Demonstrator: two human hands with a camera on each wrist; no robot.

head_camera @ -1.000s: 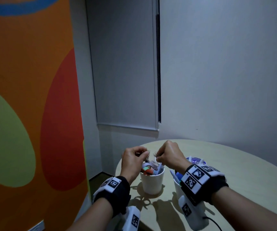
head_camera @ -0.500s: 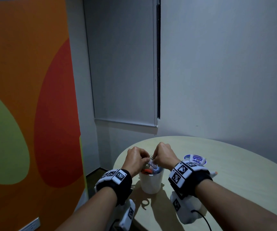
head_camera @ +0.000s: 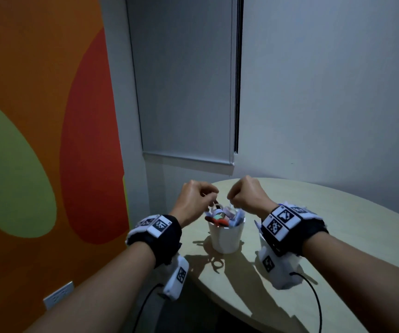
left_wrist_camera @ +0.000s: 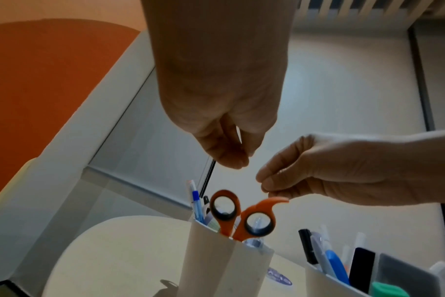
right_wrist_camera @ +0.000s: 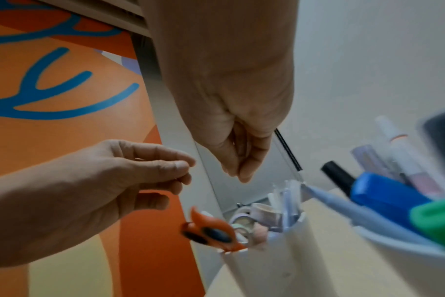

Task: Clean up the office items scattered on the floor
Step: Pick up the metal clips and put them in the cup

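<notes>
A white cup (head_camera: 226,236) stands on the round table (head_camera: 313,236) and holds orange-handled scissors (left_wrist_camera: 231,217), tape rolls (right_wrist_camera: 257,213) and pens. Both hands hover just above its rim, a little apart. My left hand (head_camera: 198,198) has loosely curled fingers with the thumb slightly off them and nothing between. My right hand (head_camera: 244,195) has its fingertips (left_wrist_camera: 267,186) drawn together against the thumb, and no object shows in them. In the right wrist view the cup (right_wrist_camera: 267,261) sits below both hands.
A second white cup (left_wrist_camera: 315,277) to the right holds markers, a blue stapler-like item (right_wrist_camera: 384,197) and a green object (right_wrist_camera: 437,219). The table's curved edge is close on the left. An orange-patterned wall (head_camera: 37,140) and grey walls stand behind.
Both hands dipped together to the cup with small metal clips, then rose and moved apart. The clips no longer show in the fingers.
</notes>
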